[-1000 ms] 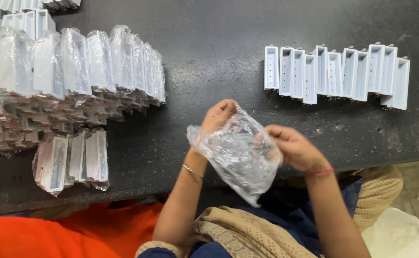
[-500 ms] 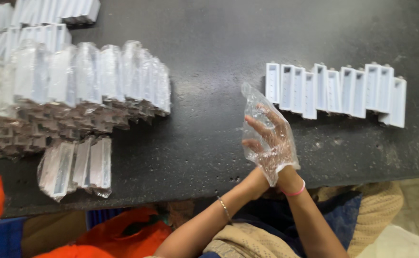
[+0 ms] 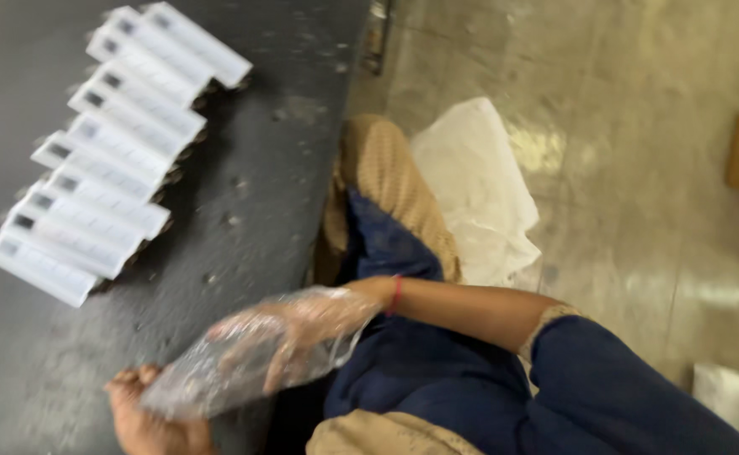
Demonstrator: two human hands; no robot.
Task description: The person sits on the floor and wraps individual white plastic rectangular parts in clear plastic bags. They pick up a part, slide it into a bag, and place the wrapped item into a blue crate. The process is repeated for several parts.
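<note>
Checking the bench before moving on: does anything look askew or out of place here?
The row of white parts lies unevenly, overlapping and fanned rather than squared. A white sheet lies crumpled on the floor beside the person. The right hand is inside a clear plastic bag.

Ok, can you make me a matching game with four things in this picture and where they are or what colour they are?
Things:
1. clear plastic bag
2. white slotted pieces
3. red thread
4. white sheet

Descriptions:
A. on the floor beside the table
B. around the right wrist
C. in a row on the dark table
D. pulled over the right hand

Pairs: 1-D, 2-C, 3-B, 4-A
</note>
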